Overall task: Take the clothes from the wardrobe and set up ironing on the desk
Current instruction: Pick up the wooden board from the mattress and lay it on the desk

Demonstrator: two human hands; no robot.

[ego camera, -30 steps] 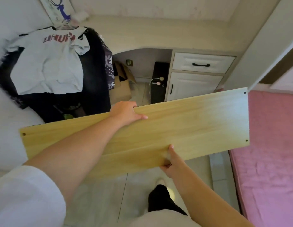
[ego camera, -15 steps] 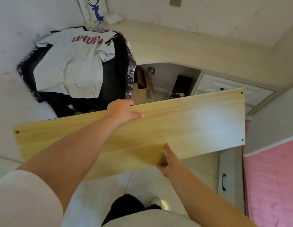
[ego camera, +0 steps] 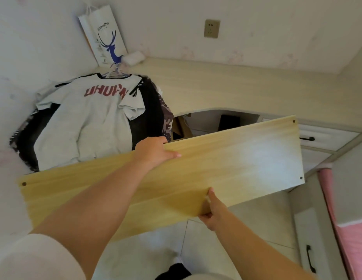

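Observation:
I hold a long pale wooden board [ego camera: 236, 158] flat in front of me, tilted up to the right. My left hand [ego camera: 154, 151] grips its far edge near the middle. My right hand [ego camera: 209, 211] grips its near edge from below. Beyond the board a pile of clothes on hangers lies on the left end of the cream desk [ego camera: 226, 87], with a white T-shirt [ego camera: 91, 116] with red letters on top and dark garments [ego camera: 149, 114] under it.
A white paper bag [ego camera: 104, 35] with a blue deer leans in the desk corner beside a small white bundle [ego camera: 133, 57]. A wall socket [ego camera: 211, 28] sits above the desk. White drawers [ego camera: 325, 138] and cabinet doors stand at right, a pink bed [ego camera: 352, 229] at far right.
The view has tilted up and closer to the desk, so more wall and the paper bag show. The board stays in both hands and has moved toward the desk.

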